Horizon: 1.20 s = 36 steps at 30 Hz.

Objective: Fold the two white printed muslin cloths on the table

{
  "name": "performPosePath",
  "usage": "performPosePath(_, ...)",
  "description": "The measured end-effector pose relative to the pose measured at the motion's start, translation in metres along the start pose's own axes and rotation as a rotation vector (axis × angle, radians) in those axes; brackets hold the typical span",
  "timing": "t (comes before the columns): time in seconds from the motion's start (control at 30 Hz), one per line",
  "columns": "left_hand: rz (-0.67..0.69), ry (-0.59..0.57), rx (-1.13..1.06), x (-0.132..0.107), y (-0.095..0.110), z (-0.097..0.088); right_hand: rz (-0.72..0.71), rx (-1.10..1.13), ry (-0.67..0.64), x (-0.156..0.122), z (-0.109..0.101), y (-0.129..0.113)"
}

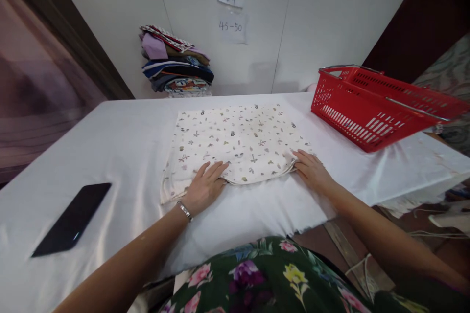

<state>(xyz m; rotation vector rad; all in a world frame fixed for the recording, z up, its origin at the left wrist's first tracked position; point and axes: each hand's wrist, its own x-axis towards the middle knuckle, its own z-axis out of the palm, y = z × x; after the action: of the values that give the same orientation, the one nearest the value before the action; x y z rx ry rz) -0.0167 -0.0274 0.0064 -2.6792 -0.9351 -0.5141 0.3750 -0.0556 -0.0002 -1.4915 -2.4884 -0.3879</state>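
A cream cloth (238, 142) with a small scattered print lies folded flat on the white-covered table in front of me. At its near edge, left of the middle, my left hand (205, 188) has its fingers on top and the edge between fingers and thumb. My right hand (312, 171) closes on the near right corner, where the fabric puckers under the fingertips. Between the two hands the near edge bows slightly towards me, and its layers show. Both thumbs are mostly hidden.
A black phone (73, 217) lies on the tablecloth (121, 142) at left. Against the wall stands a stack of folded clothes (178, 63). A red plastic basket (367, 107) sits at the right, near the table's edge. Paper notes (233, 27) hang on the wall.
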Motion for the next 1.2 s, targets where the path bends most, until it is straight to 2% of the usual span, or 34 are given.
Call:
performPosePath(0.13, -0.015, 0.025, -0.037, 0.005, 0.002, 0.003, -0.02, 0.098, 0.016, 0.005, -0.001, -0.004)
performPosePath(0.3, -0.135, 0.082, -0.184, 0.004, -0.005, -0.007, 0.047, 0.259, 0.096, 0.0, -0.008, 0.005)
performPosePath(0.43, -0.122, 0.064, -0.174, 0.003, -0.007, -0.017, 0.015, 0.285, 0.016, -0.002, -0.019, 0.007)
performPosePath(0.6, -0.078, 0.056, -0.089, 0.005, -0.009, -0.019, -0.02, 0.288, -0.027, 0.003, -0.029, 0.005)
performPosePath(0.8, -0.209, 0.089, -0.184, 0.012, -0.014, -0.022, -0.038, 0.32, 0.02, 0.012, -0.031, 0.01)
performPosePath(0.87, -0.206, 0.064, -0.195, 0.013, -0.013, -0.023, -0.077, 0.32, -0.028, 0.012, -0.031, 0.012)
performPosePath(0.93, -0.184, 0.052, -0.182, 0.014, -0.012, -0.025, -0.069, 0.31, -0.022, 0.012, -0.031, 0.012)
performPosePath(1.1, -0.116, 0.053, -0.16, 0.011, -0.009, -0.024, -0.093, 0.338, -0.071, 0.009, -0.029, 0.007)
performPosePath(1.2, -0.107, 0.081, -0.165, 0.007, -0.009, -0.023, -0.056, 0.34, -0.066, 0.005, -0.027, 0.003)
